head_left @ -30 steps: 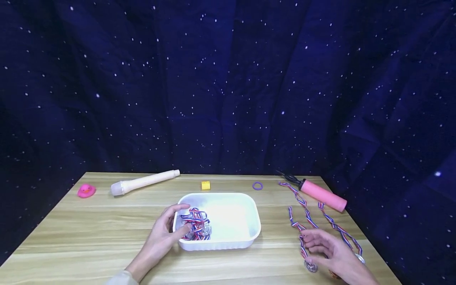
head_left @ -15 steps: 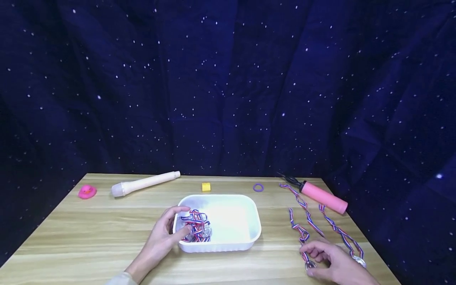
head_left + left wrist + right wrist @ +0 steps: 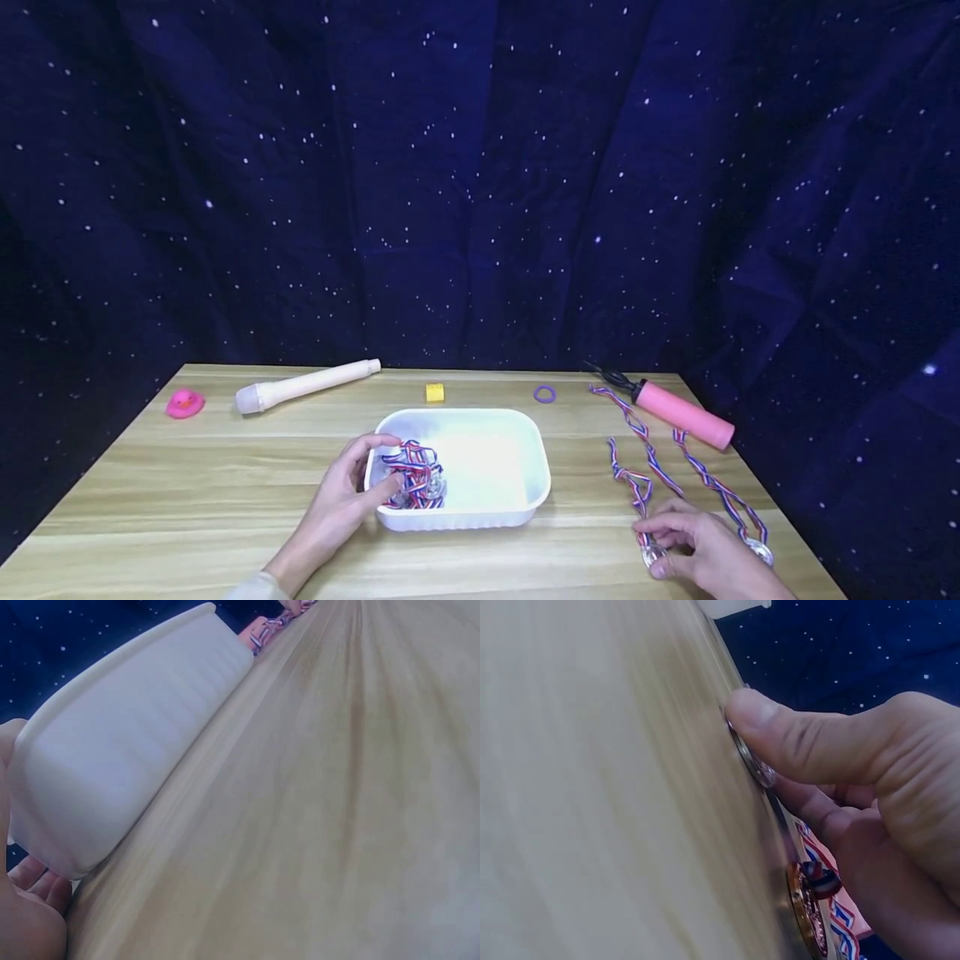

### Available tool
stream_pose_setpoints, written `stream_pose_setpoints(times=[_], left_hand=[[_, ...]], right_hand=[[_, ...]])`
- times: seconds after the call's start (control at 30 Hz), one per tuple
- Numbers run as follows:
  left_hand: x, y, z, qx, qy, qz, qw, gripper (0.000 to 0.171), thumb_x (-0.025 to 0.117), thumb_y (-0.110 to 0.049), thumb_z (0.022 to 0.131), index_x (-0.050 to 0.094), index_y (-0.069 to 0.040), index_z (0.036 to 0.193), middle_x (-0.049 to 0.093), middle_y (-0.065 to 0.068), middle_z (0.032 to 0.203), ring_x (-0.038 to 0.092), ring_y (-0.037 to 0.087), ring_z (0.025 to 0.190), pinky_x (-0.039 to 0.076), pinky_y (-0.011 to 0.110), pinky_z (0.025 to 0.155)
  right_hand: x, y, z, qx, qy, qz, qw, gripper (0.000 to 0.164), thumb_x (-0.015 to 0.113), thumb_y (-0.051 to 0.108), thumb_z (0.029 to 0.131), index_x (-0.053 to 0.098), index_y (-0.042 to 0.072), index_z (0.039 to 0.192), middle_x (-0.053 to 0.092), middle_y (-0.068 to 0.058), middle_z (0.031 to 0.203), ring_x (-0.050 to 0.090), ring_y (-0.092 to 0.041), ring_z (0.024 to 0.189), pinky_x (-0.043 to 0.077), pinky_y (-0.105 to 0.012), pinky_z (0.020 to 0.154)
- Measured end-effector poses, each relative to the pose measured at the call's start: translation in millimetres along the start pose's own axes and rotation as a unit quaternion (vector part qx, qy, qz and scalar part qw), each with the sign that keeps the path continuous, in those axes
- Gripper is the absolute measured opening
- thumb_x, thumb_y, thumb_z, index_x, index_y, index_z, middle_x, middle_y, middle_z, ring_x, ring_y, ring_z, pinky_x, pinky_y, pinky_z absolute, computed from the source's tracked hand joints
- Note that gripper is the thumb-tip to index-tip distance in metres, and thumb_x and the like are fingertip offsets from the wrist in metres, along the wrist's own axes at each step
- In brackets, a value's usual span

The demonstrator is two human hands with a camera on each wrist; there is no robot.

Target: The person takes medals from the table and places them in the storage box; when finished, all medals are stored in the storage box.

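Observation:
At the left end of a white plastic basin (image 3: 465, 520), my left hand (image 3: 347, 486) grips the rim, thumb over the edge, other fingers around the outside. Inside the basin, beside the thumb, lies a heap of silver medals (image 3: 437, 485) with red, white and blue ribbons. On the right, my right hand (image 3: 697, 546) pinches a silver medal (image 3: 751, 754) by its edge, thumb on the near side; its ribbon (image 3: 641, 492) trails away on the table. A bronze medal (image 3: 804, 907) lies beneath that hand, hidden in the head view. Another silver medal (image 3: 759, 552) lies farther right.
A pink hand pump (image 3: 682, 412) lies at the back right, near the medal ribbons. Along the back are a purple ring (image 3: 544, 394), a yellow block (image 3: 434, 392), a whitish toy microphone (image 3: 307, 385) and a pink rubber duck (image 3: 184, 403). A dark starry curtain (image 3: 480, 183) hangs behind.
My right hand has come down from above the ribbon to the nearest silver medal, and its thumb and fingers have closed on the medal's edge. The left hand stays on the basin.

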State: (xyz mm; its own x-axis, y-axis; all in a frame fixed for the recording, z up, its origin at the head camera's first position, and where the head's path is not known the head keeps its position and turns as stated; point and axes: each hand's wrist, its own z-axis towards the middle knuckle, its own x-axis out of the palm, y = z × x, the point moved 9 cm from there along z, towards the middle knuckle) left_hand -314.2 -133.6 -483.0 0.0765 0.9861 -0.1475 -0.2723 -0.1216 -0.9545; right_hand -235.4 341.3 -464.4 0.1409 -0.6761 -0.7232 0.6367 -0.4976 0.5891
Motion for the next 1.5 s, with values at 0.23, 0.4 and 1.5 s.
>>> stream_pose_setpoints(times=[0.23, 0.4, 1.5], left_hand=[[0.2, -1.1, 0.6, 0.001, 0.002, -0.007, 1.0000, 0.050, 0.084, -0.001, 0.093, 0.068, -0.009, 0.139, 0.066, 0.013, 0.147, 0.059, 0.037, 0.143, 0.046, 0.019, 0.119], [-0.4, -0.6, 0.9, -0.002, 0.001, -0.010, 0.9999, 0.051, 0.085, 0.000, 0.092, 0.068, -0.009, 0.139, 0.067, 0.013, 0.147, 0.057, 0.037, 0.146, 0.044, 0.017, 0.120], [-0.9, -0.1, -0.1, -0.002, 0.005, -0.012, 0.9999, 0.051, 0.086, -0.002, 0.092, 0.068, -0.010, 0.140, 0.065, 0.011, 0.148, 0.059, 0.037, 0.144, 0.048, 0.020, 0.117]], right_hand=[[-3.8, 5.2, 2.7, -0.014, -0.035, -0.056, 0.998, 0.041, 0.097, 0.005, 0.076, 0.082, 0.010, 0.114, 0.076, 0.002, 0.107, 0.063, -0.001, 0.083, 0.054, -0.020, 0.067], [-5.0, 6.2, 4.1, 0.007, -0.041, -0.069, 0.997, 0.038, 0.098, 0.011, 0.076, 0.083, 0.012, 0.111, 0.075, 0.007, 0.102, 0.059, 0.001, 0.080, 0.050, -0.020, 0.064], [-9.9, 14.8, 12.1, 0.083, -0.151, -0.031, 0.985, 0.023, 0.083, -0.004, 0.093, 0.085, 0.009, 0.112, 0.077, 0.010, 0.091, 0.067, -0.005, 0.071, 0.056, -0.019, 0.061]])
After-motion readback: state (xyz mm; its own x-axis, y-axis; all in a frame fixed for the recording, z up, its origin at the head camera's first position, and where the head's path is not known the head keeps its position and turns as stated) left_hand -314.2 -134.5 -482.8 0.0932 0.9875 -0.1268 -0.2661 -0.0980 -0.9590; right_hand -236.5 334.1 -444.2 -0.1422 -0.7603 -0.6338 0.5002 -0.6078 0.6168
